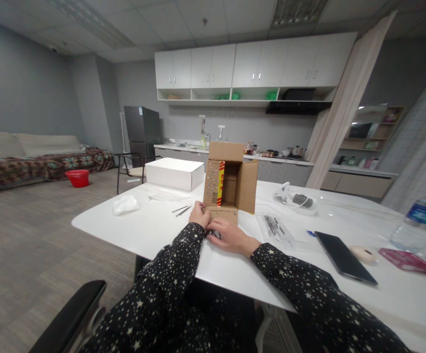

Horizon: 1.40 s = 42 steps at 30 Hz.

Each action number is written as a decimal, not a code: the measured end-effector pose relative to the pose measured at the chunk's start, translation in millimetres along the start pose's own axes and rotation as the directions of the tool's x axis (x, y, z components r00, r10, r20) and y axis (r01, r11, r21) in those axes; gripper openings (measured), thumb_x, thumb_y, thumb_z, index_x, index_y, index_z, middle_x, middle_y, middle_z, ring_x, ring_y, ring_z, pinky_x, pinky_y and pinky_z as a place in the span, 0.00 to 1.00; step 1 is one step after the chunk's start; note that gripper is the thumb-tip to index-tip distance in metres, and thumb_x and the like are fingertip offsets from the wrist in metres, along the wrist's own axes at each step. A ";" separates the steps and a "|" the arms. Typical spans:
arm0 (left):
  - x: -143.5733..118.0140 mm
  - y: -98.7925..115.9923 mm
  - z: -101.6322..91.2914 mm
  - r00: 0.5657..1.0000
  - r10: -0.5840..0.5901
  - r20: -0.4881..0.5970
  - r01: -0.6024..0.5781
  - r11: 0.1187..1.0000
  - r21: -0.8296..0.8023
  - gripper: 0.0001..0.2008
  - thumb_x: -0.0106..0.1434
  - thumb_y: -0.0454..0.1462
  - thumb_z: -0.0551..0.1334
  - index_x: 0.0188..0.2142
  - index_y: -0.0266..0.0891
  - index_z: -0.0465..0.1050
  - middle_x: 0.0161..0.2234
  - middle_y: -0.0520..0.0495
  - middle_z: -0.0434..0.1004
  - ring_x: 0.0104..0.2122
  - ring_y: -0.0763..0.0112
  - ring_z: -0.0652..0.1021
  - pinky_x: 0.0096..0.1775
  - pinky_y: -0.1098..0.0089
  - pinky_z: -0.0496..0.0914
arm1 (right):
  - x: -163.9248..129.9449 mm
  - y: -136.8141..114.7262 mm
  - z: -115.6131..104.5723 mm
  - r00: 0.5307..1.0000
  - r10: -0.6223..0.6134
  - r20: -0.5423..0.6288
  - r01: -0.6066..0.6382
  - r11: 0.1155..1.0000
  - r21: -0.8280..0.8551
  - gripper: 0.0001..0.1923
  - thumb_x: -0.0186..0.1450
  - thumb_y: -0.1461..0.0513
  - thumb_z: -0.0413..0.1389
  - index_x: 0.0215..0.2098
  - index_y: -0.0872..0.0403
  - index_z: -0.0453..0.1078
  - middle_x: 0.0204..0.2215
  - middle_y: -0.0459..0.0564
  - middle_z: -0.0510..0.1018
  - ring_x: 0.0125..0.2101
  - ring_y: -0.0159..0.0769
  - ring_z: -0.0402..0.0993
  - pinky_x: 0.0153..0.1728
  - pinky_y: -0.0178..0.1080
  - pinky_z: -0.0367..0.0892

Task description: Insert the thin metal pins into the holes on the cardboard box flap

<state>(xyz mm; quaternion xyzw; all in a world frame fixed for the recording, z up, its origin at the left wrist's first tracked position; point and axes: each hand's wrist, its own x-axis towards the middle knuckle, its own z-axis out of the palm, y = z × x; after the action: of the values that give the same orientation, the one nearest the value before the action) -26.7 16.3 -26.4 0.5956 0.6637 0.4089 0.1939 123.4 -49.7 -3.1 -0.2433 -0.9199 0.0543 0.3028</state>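
Small brown corrugated cardboard box lying on its side near the front edge of the white rectangular table, mouth facing the camera, all four flaps folded outward; red-and-yellow tape strip down the left flap, printed label and rows of dots beside it, dark bare interior. Bottom flap flat on the tabletop, pressed down at 6 o'clock of the box by both hands. Left hand at the flap's left corner, fingers curled onto the cardboard edge; right hand just beside it, palm down, fingers spread flat, something small and dark under the fingertips, too hidden to identify. Star-patterned dark sleeves on both arms.

At 10 o'clock of the box, closed white rectangular carton. At 9 o'clock, thin metal tweezers, then crumpled white tissue. At 3 o'clock, coiled white cable with grey plug. At 4 o'clock, clear plastic sleeve with pens, black flat smartphone, and clear plastic water bottle with blue label farther out.
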 end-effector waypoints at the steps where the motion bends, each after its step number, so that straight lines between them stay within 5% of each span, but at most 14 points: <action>1: 0.0 0.4 0.0 1.000 -0.004 0.001 0.004 1.000 0.000 0.10 0.55 0.35 0.56 0.38 0.43 0.61 0.33 0.49 0.73 0.32 0.69 0.74 0.36 0.70 0.66 | 0.2 0.1 0.0 1.000 -0.008 0.000 0.008 1.000 0.002 0.10 0.61 0.64 0.54 0.42 0.53 0.68 0.39 0.52 0.75 0.42 0.37 0.70 0.44 0.41 0.66; 42: 0.6 -3.6 0.7 1.000 0.025 -0.013 -0.025 0.999 0.027 0.10 0.55 0.36 0.55 0.37 0.43 0.60 0.32 0.49 0.72 0.32 0.68 0.73 0.36 0.70 0.66 | 1.2 5.7 5.6 0.995 0.012 0.094 -0.006 0.998 -0.061 0.10 0.64 0.59 0.54 0.40 0.55 0.72 0.39 0.53 0.76 0.42 0.38 0.70 0.45 0.41 0.64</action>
<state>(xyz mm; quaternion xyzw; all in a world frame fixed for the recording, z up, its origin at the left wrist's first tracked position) -28.6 17.2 -29.5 0.6036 0.6630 0.4062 0.1764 121.7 -43.9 -8.4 -0.2536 -0.9333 0.0392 0.2513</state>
